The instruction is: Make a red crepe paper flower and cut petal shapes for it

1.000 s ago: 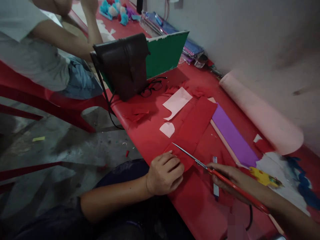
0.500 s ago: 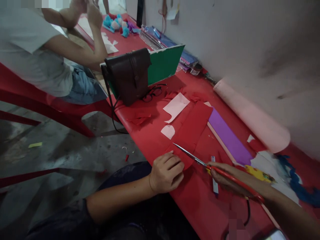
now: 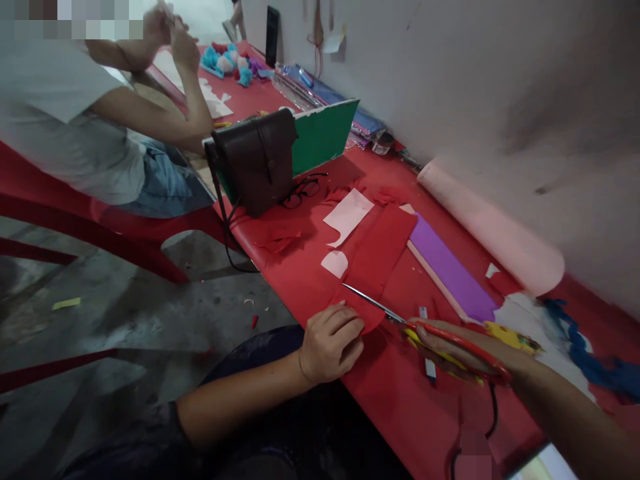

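Observation:
My left hand (image 3: 333, 343) is at the table edge, fingers curled onto the near end of a red sheet of thin paper (image 3: 385, 250). In my right hand (image 3: 443, 341) is a pair of scissors (image 3: 395, 315) with red and yellow handles. Their long blades point left across the red sheet, just beyond my left fingers; I cannot tell whether they touch the paper. Past the tips lie a small rounded pale pink paper piece (image 3: 335, 265) and a larger pink offcut (image 3: 349, 217). A narrow blue-and-white item (image 3: 427, 367) lies partly under the scissors.
A dark bag (image 3: 257, 163) leans on a green board (image 3: 325, 138), with glasses (image 3: 303, 192) beside it. Along the wall are a pink roll (image 3: 493, 227), a purple strip (image 3: 453, 270) and a yellow tool (image 3: 513, 338). Another person's arm (image 3: 155, 110) is at the far left.
The scissors have tilted in my right hand, so more of the yellow handle shows. My left hand keeps its hold on the red paper. The view has shifted slightly.

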Available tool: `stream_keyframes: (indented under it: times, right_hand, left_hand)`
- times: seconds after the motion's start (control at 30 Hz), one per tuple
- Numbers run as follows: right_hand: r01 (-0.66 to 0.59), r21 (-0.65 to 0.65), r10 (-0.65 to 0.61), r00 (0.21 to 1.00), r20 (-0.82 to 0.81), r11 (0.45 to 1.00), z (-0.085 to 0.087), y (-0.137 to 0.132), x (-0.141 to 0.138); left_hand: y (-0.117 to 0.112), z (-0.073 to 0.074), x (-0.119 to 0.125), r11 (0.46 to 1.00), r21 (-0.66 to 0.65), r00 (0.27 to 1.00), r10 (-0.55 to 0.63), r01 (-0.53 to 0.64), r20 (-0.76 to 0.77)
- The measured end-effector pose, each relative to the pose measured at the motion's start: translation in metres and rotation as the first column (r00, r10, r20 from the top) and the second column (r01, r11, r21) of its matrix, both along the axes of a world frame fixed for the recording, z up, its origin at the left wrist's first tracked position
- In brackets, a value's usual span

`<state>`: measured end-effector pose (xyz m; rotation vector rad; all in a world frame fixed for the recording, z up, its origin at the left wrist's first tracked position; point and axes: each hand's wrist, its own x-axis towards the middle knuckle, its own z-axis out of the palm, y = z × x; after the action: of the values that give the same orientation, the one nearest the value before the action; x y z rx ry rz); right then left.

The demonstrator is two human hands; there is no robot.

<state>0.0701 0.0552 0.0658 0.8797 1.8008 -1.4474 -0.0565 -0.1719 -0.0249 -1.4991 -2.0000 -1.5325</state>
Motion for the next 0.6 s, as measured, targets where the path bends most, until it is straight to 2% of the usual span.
stream_keyframes:
  times: [0.2,0.37,0.47,0.6]
  right_hand:
    - [-0.013,-0.023,0.014,0.999,0.036,1.0,0.009,-0.009,-0.001]
    - [-0.074,-0.074,0.075,0.997,0.005,0.994,0.013,-0.013,-0.006]
    - [-0.11,-0.031,0.109,0.993,-0.038,0.993,0.012,-0.015,-0.007]
    - [-0.112,0.093,0.122,0.987,-0.108,0.989,0.014,-0.022,-0.009]
  left_hand:
    - [0.0,0.001,0.0,0.999,0.039,0.998,-0.009,0.006,0.063]
    - [-0.003,0.001,0.001,1.0,-0.001,0.996,0.007,-0.007,0.094]
    - [-0.006,0.001,0.001,1.0,-0.018,0.996,0.004,-0.003,0.091]
    - [-0.007,0.001,0.0,1.0,-0.007,0.994,0.0,0.001,0.11]
